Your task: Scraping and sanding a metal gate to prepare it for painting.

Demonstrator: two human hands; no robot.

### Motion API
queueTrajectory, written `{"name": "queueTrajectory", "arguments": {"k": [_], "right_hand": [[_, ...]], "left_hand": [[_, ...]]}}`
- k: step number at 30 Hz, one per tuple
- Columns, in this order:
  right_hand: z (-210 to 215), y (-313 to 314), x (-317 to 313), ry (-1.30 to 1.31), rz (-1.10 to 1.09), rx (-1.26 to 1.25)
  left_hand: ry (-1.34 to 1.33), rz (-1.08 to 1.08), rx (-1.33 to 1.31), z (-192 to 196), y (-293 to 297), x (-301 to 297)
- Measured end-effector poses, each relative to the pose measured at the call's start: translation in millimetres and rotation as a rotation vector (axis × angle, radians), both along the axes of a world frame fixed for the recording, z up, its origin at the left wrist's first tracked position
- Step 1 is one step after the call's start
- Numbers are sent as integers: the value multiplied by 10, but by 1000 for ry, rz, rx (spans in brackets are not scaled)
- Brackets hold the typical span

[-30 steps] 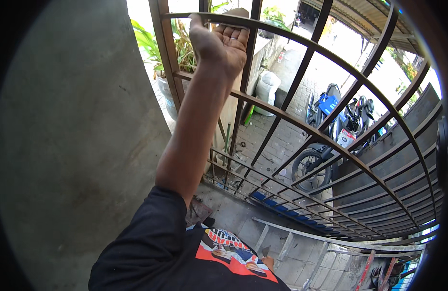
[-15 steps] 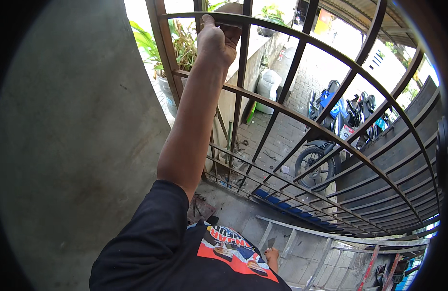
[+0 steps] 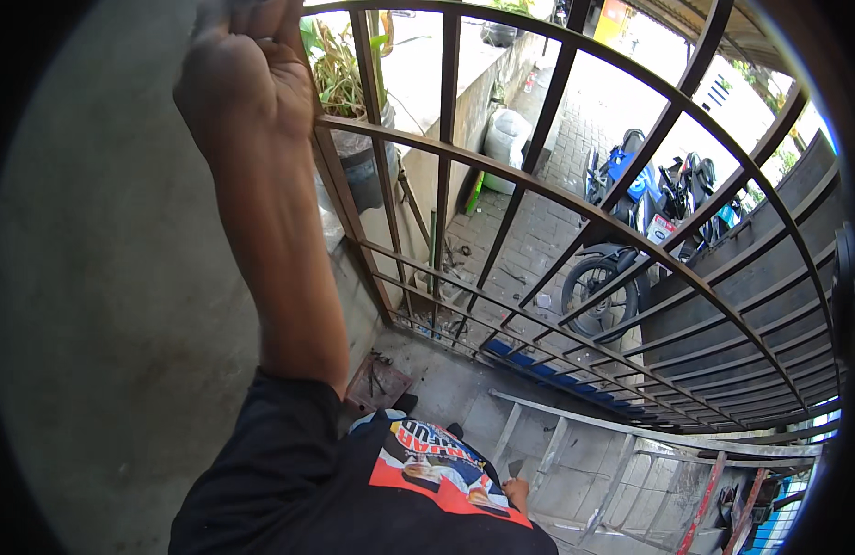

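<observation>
My left hand (image 3: 247,88) is raised at the upper left, beside the brown metal post at the edge of the barred frame (image 3: 399,134). Its fingers are curled closed, and the top edge cuts them off, so what they hold, if anything, is hidden. Low on the right of my shirt, my right hand (image 3: 517,493) is small in view and closed. From it sticks up a scraper (image 3: 514,468) with a small grey blade. Brown bars of the frame cross in front of me, curved by the lens.
A plain grey wall (image 3: 104,277) fills the left. A ladder (image 3: 621,481) lies low at the right. A rusty tray (image 3: 379,381) with tools sits on the floor near my feet. Beyond the bars stand potted plants (image 3: 339,79), a white sack (image 3: 506,139) and motorcycles (image 3: 621,240).
My left hand has moved left, from the upper bar to the frame's edge post beside the wall. My right hand stays low with the scraper.
</observation>
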State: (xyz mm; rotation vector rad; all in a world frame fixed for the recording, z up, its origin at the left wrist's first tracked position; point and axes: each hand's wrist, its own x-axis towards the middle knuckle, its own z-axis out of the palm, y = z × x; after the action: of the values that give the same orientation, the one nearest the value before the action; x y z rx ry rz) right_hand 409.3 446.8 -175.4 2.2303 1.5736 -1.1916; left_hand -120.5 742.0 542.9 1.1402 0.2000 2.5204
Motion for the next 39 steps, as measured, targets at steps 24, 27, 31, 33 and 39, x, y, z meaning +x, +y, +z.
{"name": "queueTrajectory", "arguments": {"k": [24, 27, 31, 33, 39], "right_hand": [[653, 271, -385, -68, 31, 118], [-747, -443, 359, -28, -333, 129], [-1021, -379, 317, -75, -125, 83], [-761, -195, 513, -107, 10, 83], [48, 679, 53, -258, 686, 68]], "left_hand": [[-467, -449, -223, -579, 1211, 135], [-494, -519, -226, -448, 1385, -76], [-484, -644, -123, -423, 1606, 42], [-520, -632, -129, -447, 1429, 168], [-633, -652, -209, -448, 1285, 48]]}}
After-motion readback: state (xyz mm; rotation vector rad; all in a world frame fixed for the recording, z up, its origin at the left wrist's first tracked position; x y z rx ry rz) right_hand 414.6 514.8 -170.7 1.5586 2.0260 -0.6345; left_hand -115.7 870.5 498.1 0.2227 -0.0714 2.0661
